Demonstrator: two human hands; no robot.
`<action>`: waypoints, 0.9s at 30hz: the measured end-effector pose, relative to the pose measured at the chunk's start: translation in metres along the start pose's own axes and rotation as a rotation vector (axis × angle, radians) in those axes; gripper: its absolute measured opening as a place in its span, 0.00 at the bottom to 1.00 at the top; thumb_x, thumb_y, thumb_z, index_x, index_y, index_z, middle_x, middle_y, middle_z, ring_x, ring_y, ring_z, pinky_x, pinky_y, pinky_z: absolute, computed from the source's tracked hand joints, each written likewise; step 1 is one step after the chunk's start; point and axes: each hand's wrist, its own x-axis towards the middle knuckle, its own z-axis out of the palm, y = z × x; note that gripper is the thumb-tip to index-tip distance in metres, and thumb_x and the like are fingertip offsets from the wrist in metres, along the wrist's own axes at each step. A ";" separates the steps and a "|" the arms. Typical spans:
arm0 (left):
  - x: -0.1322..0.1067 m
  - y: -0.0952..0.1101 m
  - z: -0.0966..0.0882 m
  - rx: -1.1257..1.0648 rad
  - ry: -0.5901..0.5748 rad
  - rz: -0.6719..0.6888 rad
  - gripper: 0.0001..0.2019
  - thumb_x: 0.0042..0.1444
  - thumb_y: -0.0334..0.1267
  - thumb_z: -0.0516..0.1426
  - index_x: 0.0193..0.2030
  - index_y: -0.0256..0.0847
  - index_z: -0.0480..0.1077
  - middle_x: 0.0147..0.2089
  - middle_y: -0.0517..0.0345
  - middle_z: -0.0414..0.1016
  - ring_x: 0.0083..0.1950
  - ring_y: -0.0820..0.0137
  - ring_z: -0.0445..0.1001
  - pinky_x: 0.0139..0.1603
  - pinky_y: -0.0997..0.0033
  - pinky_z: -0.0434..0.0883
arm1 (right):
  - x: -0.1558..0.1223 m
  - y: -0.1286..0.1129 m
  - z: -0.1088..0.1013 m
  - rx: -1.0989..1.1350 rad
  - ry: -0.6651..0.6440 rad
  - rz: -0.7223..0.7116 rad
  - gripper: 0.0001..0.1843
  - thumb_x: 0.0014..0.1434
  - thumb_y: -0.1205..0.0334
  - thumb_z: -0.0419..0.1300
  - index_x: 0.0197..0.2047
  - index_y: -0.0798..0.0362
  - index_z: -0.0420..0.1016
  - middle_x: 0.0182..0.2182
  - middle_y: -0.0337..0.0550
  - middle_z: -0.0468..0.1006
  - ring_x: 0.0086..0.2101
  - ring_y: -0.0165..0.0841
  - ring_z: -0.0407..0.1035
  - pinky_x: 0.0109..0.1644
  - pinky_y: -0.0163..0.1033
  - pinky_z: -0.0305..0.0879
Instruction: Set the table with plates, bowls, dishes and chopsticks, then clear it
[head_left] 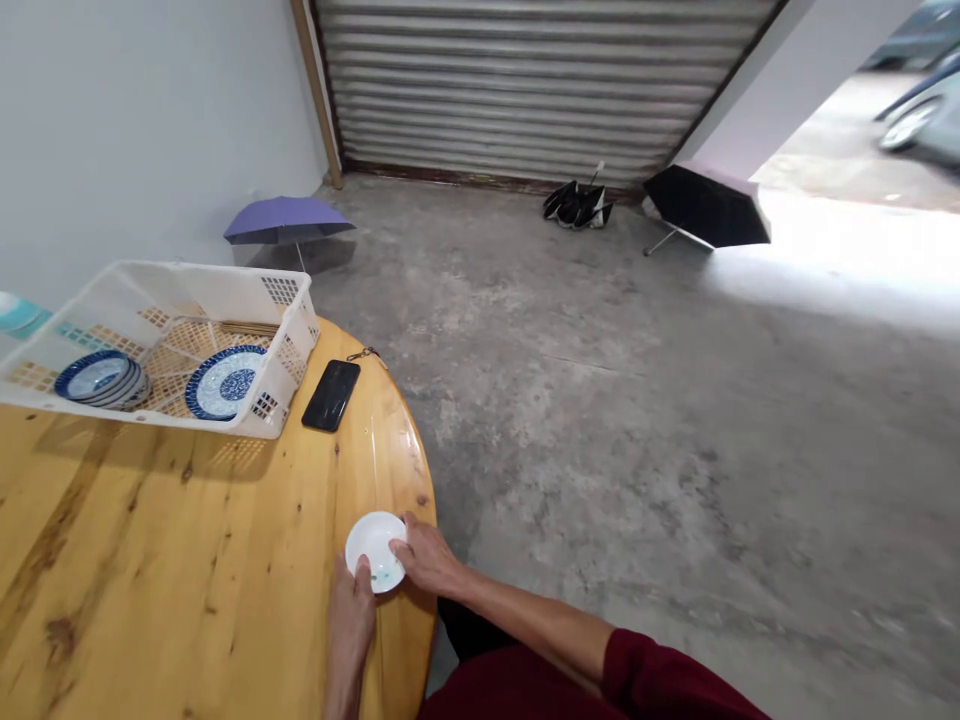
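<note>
A small white bowl is held near the right edge of the round wooden table. My left hand grips its lower left rim, with the thumb over the inside. On the right side, my right hand pinches the rim, thumb inside and fingers behind. Faint greenish marks show at the bottom of the bowl near the left thumb. The fingers under the bowl are hidden, and I cannot tell whether it touches the table.
Ahead on the left stands a white plastic basket with stacked blue-and-white bowls and a patterned plate. A black phone lies beside it. Open umbrellas, one purple, one black, rest on the concrete floor.
</note>
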 end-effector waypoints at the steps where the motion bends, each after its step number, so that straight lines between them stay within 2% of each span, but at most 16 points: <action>1: -0.003 0.003 0.006 -0.005 -0.023 0.010 0.17 0.65 0.47 0.46 0.49 0.38 0.67 0.47 0.41 0.81 0.48 0.55 0.82 0.49 0.58 0.77 | -0.004 0.005 -0.005 -0.003 -0.008 -0.001 0.21 0.67 0.60 0.50 0.58 0.63 0.68 0.48 0.58 0.80 0.47 0.42 0.75 0.50 0.41 0.65; 6: -0.012 0.020 0.028 0.027 -0.115 0.040 0.18 0.67 0.49 0.44 0.52 0.40 0.65 0.45 0.44 0.81 0.44 0.57 0.82 0.43 0.60 0.76 | -0.022 0.022 -0.038 0.032 0.023 -0.003 0.25 0.67 0.60 0.49 0.64 0.62 0.63 0.51 0.57 0.79 0.49 0.42 0.75 0.53 0.40 0.64; 9: -0.018 0.040 0.032 0.042 -0.173 0.083 0.19 0.67 0.49 0.44 0.53 0.39 0.63 0.43 0.44 0.81 0.42 0.57 0.82 0.40 0.61 0.75 | -0.038 0.026 -0.055 0.062 0.085 0.022 0.26 0.67 0.59 0.48 0.64 0.62 0.63 0.50 0.57 0.79 0.50 0.42 0.75 0.53 0.41 0.64; 12: -0.030 0.059 0.032 0.030 -0.223 0.142 0.18 0.67 0.48 0.44 0.53 0.37 0.63 0.43 0.43 0.81 0.42 0.57 0.81 0.41 0.61 0.75 | -0.058 0.030 -0.061 0.112 0.189 0.048 0.25 0.66 0.59 0.49 0.62 0.61 0.64 0.48 0.56 0.79 0.48 0.42 0.75 0.53 0.42 0.64; 15: -0.050 0.062 0.030 -0.017 -0.234 0.167 0.17 0.67 0.47 0.45 0.53 0.38 0.63 0.47 0.42 0.81 0.46 0.58 0.81 0.45 0.63 0.75 | -0.081 0.036 -0.051 0.195 0.273 0.032 0.22 0.65 0.57 0.48 0.58 0.58 0.66 0.45 0.54 0.80 0.46 0.40 0.75 0.52 0.41 0.65; 18: -0.076 0.049 0.029 -0.040 -0.282 0.172 0.18 0.68 0.47 0.44 0.54 0.37 0.63 0.49 0.41 0.81 0.46 0.59 0.81 0.47 0.64 0.74 | -0.103 0.048 -0.028 0.299 0.309 0.002 0.22 0.65 0.50 0.46 0.53 0.56 0.66 0.42 0.52 0.80 0.41 0.39 0.76 0.47 0.41 0.68; 22: -0.110 0.032 0.027 -0.035 -0.304 0.146 0.21 0.69 0.45 0.42 0.59 0.35 0.62 0.51 0.40 0.80 0.48 0.58 0.80 0.51 0.63 0.72 | -0.122 0.068 0.003 0.384 0.305 0.003 0.27 0.62 0.41 0.47 0.51 0.55 0.68 0.37 0.50 0.80 0.34 0.38 0.75 0.38 0.40 0.70; 24: -0.123 0.029 0.024 -0.018 -0.311 0.134 0.22 0.69 0.44 0.43 0.63 0.35 0.62 0.54 0.38 0.79 0.53 0.56 0.79 0.55 0.62 0.70 | -0.129 0.075 0.010 0.402 0.315 -0.002 0.28 0.61 0.39 0.49 0.49 0.54 0.69 0.37 0.50 0.80 0.34 0.38 0.76 0.38 0.41 0.71; 27: -0.134 0.031 0.019 0.003 -0.330 0.119 0.26 0.69 0.44 0.42 0.67 0.32 0.59 0.59 0.36 0.76 0.57 0.54 0.77 0.60 0.60 0.68 | -0.136 0.074 0.008 0.394 0.290 -0.023 0.29 0.60 0.38 0.51 0.50 0.55 0.70 0.41 0.52 0.81 0.39 0.40 0.77 0.44 0.42 0.73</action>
